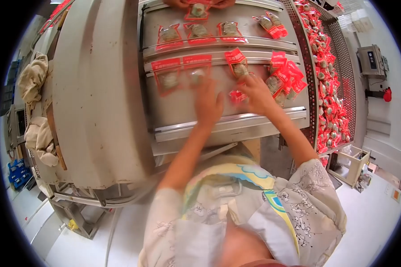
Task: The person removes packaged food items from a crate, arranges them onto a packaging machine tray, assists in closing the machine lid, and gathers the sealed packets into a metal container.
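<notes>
On the metal work surface [173, 111], my left hand [208, 100] is at the lower edge of a clear packet with a red top [197, 66]; its fingers are smeared by motion. Another such packet [168, 80] lies flat to its left. My right hand [254, 91] is beside a small red packet [237, 96], fingers blurred, just below a filled red packet [237, 63]. Whether it grips anything is unclear. To its right lies a loose pile of filled red packets [285, 78].
Across the surface, another person's hands [216, 3] hold a red packet [197, 10]. Between metal rails [227, 44] lie several packets [200, 32]. A perforated tray [343, 75] full of red packets stands right. A large metal cover [102, 98] rises left.
</notes>
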Available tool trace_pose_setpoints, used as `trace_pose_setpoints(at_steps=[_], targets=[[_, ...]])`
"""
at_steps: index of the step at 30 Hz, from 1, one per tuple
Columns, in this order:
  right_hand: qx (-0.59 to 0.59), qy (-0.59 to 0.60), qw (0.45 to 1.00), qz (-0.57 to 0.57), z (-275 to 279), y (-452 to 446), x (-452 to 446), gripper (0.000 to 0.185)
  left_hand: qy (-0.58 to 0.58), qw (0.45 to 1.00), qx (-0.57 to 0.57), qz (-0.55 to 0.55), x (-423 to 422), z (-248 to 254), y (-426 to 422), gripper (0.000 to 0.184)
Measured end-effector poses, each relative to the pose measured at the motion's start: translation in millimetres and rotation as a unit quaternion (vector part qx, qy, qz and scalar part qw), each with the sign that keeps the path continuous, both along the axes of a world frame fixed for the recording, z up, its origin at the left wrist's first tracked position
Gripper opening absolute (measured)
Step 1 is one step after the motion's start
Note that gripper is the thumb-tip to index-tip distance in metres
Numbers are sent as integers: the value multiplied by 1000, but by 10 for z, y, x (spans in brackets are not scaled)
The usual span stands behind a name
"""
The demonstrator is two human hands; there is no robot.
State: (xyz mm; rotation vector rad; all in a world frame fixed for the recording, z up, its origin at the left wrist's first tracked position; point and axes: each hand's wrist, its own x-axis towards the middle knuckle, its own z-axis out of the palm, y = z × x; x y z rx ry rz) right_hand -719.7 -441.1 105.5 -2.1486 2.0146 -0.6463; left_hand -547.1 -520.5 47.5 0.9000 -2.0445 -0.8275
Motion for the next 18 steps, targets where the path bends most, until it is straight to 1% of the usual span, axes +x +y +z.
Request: trace_pose_setpoints(at_steps=[1, 3, 5, 6, 9, 10, 11, 12, 13, 14, 15, 16, 17, 18], targets=[[15, 28, 999, -5, -39, 130, 1, 17, 9, 997, 76, -23, -39, -65, 27, 31], [43, 82, 996, -20, -81, 335, 13, 19, 25, 972, 223, -71, -170, -223, 64, 28], [-1, 61, 997, -51, -68, 394, 75, 19, -4, 942, 322, -89, -351, -504, 61, 28], [-22, 51, 996, -68, -48, 420, 113, 20, -19, 923, 371, -99, -423, -476, 65, 28], [-32, 1, 996, -85, 4, 531, 218, 28, -98, 842, 486, -212, -467, -342, 25, 38], [-36, -19, 995, -93, 9, 600, 247, 30, -112, 824, 511, -219, -464, -312, 37, 37], [-48, -43, 990, -125, 54, 678, 282, 34, -129, 804, 536, -224, -437, -281, 54, 36], [-31, -123, 972, -198, 66, 764, 317, 32, -145, 785, 558, -227, -422, -239, 44, 36], [-14, -203, 942, -267, 57, 866, 360, 31, -114, 748, 617, -217, -380, -78, 36, 30], [5, -281, 900, -332, 9, 957, 376, 30, -82, 706, 674, -204, -321, 96, 40, 24], [34, -386, 841, -377, -230, 1061, 352, 29, -51, 658, 728, -186, -243, 196, 67, 19], [126, -513, 758, -383, -234, 1110, 343, 31, -39, 635, 747, -193, -152, 167, 98, 19], [212, -622, 655, -373, -222, 1115, 297, 34, -23, 615, 762, -201, -95, 116, 93, 18], [291, -712, 534, -350, -182, 1101, 291, 37, -7, 595, 776, -208, -36, 122, 70, 18]])
